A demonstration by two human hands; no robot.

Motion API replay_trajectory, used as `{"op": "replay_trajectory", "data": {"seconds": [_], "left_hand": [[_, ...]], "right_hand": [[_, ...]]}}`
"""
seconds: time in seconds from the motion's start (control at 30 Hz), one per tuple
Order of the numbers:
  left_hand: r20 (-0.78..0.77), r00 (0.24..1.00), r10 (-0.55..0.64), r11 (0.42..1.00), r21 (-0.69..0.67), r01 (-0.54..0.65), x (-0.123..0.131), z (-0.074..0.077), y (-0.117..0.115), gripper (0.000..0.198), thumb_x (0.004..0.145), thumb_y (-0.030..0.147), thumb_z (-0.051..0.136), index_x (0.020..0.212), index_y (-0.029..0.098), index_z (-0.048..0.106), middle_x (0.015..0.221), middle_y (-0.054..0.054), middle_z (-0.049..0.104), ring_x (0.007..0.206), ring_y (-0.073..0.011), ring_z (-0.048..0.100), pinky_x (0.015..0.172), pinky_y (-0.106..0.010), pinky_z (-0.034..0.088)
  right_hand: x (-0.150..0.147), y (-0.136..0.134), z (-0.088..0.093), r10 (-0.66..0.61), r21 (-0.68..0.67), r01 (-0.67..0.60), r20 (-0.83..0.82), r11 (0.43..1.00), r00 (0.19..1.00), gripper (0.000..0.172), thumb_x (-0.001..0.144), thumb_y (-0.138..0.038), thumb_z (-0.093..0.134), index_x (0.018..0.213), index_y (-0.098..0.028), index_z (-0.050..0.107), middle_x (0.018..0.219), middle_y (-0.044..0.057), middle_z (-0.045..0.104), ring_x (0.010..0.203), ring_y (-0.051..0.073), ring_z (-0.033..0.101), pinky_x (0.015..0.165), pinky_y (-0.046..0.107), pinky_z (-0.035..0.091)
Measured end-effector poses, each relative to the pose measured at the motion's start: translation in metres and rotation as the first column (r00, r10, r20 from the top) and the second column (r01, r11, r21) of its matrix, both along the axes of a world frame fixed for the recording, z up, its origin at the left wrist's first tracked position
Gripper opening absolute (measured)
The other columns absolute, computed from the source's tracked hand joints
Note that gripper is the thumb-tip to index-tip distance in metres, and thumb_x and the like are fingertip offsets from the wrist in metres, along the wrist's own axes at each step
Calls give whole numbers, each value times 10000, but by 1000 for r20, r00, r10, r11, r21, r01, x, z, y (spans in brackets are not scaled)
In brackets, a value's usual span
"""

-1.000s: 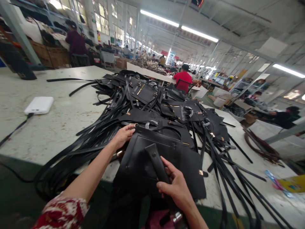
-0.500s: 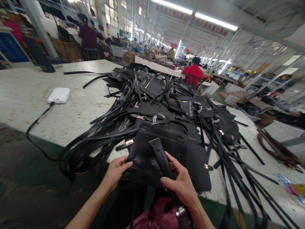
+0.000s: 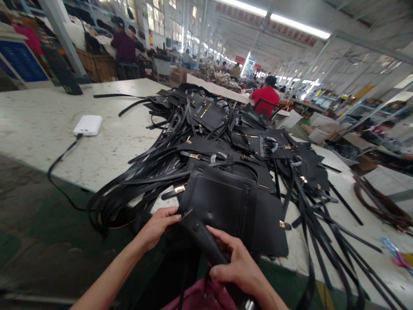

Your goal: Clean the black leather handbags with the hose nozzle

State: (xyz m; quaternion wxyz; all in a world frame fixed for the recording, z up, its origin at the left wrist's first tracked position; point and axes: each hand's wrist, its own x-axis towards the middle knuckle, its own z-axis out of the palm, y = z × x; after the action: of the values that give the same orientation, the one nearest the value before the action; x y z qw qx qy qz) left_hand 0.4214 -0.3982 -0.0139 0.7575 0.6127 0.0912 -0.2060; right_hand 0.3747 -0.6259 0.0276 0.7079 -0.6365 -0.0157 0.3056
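A black leather bag panel [image 3: 222,202] with a stitched pocket and a gold clasp lies at the table's near edge. My left hand [image 3: 161,224] pinches its lower left corner between thumb and fingers. In my right hand [image 3: 235,262] is a long black hand-held tool [image 3: 201,234] with a flared flat end and a shiny metal part low down. I cannot make out its exact kind. The flared end is over the panel's lower left part, close to my left fingertips.
Black bag pieces [image 3: 209,114] with straps and gold buckles are heaped behind the panel. Many straps [image 3: 109,193] hang over the table's front edge. A white box with a cable [image 3: 88,125] lies left. Brown straps [image 3: 377,202] lie right. A person in red [image 3: 266,97] sits beyond.
The tool in my right hand has tipped left and down, its flared end now at the panel's lower left corner. My left hand keeps its pinch there. The view has shifted slightly.
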Motion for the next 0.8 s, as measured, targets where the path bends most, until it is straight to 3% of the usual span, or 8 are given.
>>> {"op": "replay_trajectory", "data": {"seconds": [0.1,0.3,0.47,0.7,0.8], "left_hand": [[28,1000,-8,999,-31,9,-2,-5,0,244,684,277,620,877,139,674,764,-52,684,709,-197,606,675,-289,446],[193,980,52,991,108,-74,-4,-15,-3,153,691,277,602,762,158,667,754,-26,661,754,-207,582,717,-302,439],[178,982,64,988,130,-87,-2,-7,-7,181,709,297,573,804,173,666,745,-26,654,711,-204,570,674,-305,442],[299,952,61,948,283,-149,0,1,-5,135,665,278,607,708,185,695,717,-26,641,737,-210,554,687,-272,421],[320,947,32,954,274,-125,-1,6,-6,126,660,262,622,712,175,697,731,-20,642,772,-204,560,730,-265,409]], "right_hand": [[12,-1,11,-79,56,78,12,995,997,773,512,-71,685,1245,-196,473,768,-17,618,548,87,506,471,180,396],[34,-13,17,88,34,-87,-25,996,996,766,580,-99,686,1286,-205,407,680,-13,614,426,109,545,370,196,428],[37,-16,19,83,48,-82,-8,995,997,759,599,-111,681,1294,-220,396,683,-14,612,417,105,545,361,195,436],[33,-13,21,132,-1,-132,-30,991,991,771,555,-67,683,1265,-245,441,710,-30,614,447,83,542,412,185,441],[33,-7,23,125,17,-124,-20,992,992,772,549,-84,697,1262,-236,444,720,-26,616,441,81,537,398,184,444]]}}
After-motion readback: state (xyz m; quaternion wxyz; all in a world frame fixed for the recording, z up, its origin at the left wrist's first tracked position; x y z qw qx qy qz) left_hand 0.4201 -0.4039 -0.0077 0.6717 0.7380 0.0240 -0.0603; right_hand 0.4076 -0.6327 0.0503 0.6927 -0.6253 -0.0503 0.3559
